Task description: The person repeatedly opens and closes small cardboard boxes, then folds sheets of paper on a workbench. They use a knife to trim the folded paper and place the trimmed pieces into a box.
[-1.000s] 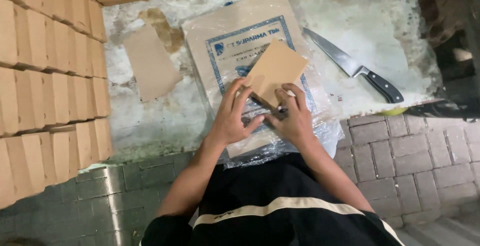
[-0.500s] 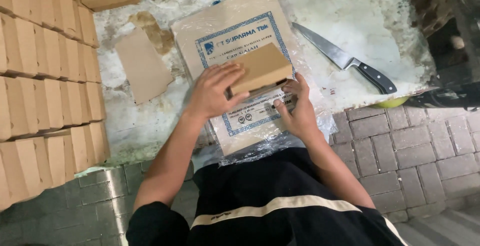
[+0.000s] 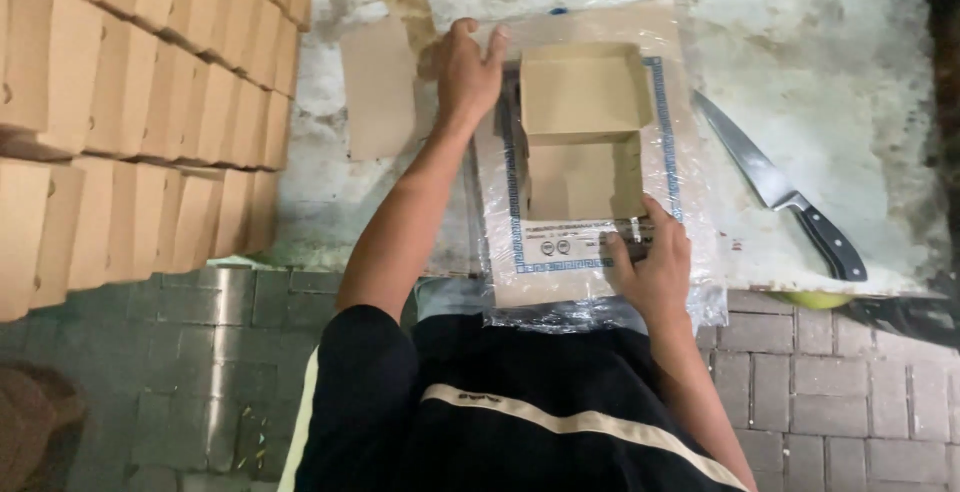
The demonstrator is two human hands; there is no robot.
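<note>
Both hands work around the open cardboard box [image 3: 583,132]: the left hand [image 3: 468,70] lies spread and flat just beside the box's left wall, while the right hand [image 3: 650,264] presses flat on the plastic-wrapped stack [image 3: 570,252] under the box's near edge. Left of the box lie stacked folded boxes [image 3: 130,122] and a loose cardboard sheet [image 3: 378,87]; right of it, bare table separates it from a knife [image 3: 775,192].

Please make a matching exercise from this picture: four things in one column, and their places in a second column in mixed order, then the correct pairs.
Things:
1. open cardboard box
2. knife
3. flat cardboard piece
4. stacked boxes

Places:
A. far left, in rows
B. right of the plastic-wrapped pack, blade pointing away
C. between the stacks and the left hand
D. on the pack, between the left hand and the right hand

Pairs: 1-D, 2-B, 3-C, 4-A
</note>
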